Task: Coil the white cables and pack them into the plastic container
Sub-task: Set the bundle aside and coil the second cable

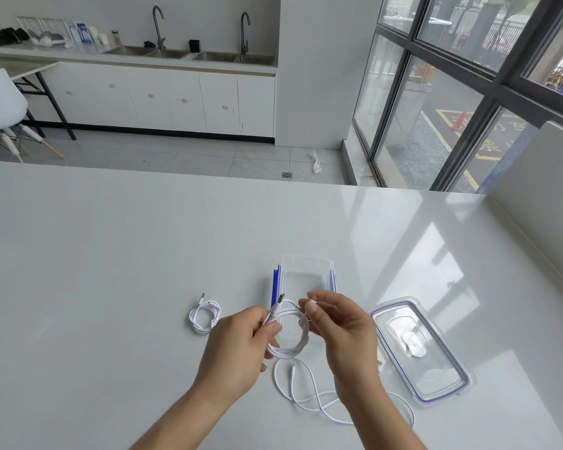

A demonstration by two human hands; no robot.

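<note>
My left hand (238, 345) grips a coiled white cable (290, 347) just above the table, its plug sticking up past my fingers. My right hand (342, 326) pinches the other end of that cable between thumb and fingertips. Behind my hands lies the clear plastic container (306, 271) with blue side clips, open and partly hidden by them. A second white cable (204, 315) lies coiled on the table to the left. A third white cable (309, 394) lies loose and uncoiled under my right wrist.
The clear lid (420, 349) with a blue seal lies flat to the right of the container. All of it sits on a wide white table (111, 254). A white panel (540, 190) stands at the far right edge.
</note>
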